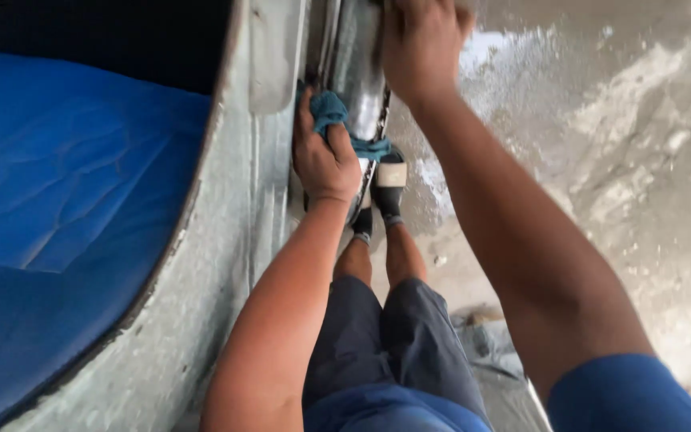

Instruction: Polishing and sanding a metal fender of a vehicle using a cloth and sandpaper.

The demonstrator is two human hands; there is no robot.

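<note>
Gripping a teal cloth (337, 120), the left hand (323, 156) has its fingers curled over the bunched fabric and presses it against the shiny metal step rail (357, 72) running along the vehicle's side. So the cloth sits right at the rail's left edge, wedged where the rail meets the grey body panel (225, 264).

Further up the same rail the right hand (419, 48) rests on the metal near the top of the view; its fingers are partly cut off, so I can't tell whether they're spread or closed around anything.

As for room to move: the rail is narrow, and the grey panel hugs it tight on the left. That panel curves along a dark trim edge, beyond which lies a blue seat cover (65, 208) (creased, takes up most of the left side). On the right it's much more open, just wet concrete floor (601, 160) with pale soapy patches. Directly below the rail the person's feet in sandals (389, 180) stand close against it, and a crumpled grey rag (489, 344) lies on the floor behind the legs.
</note>
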